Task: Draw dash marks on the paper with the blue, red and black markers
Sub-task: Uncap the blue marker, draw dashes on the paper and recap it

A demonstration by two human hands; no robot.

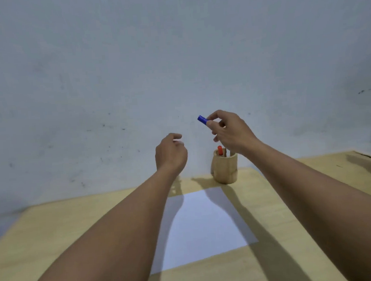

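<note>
Blue marker point(202, 120): up in the air above the cup, pinched in my right hand point(230, 132); only its blue end pokes out past my fingertips point(210, 116), the rest is hidden by my hand.
Right hand: closed on the marker with thumb and fingers, raised clear of the cup, I'd say so I can bring it over to the paper.
Left hand point(170, 152): empty, fingers loosely curled, hovering near the marker, likely ready to take the cap.
Paper point(205, 224): flat on the table in front of me, blank, partly under my arms' shadows.
Cup point(225, 167): wooden, just beyond the paper's far edge by the wall.
Red marker point(220, 150): standing in the cup, top showing.
Black marker: can't make it out; my right hand covers part of the cup.
Table point(54, 226): light wood.
Far right edge: something dark, cut off, unclear.
</note>
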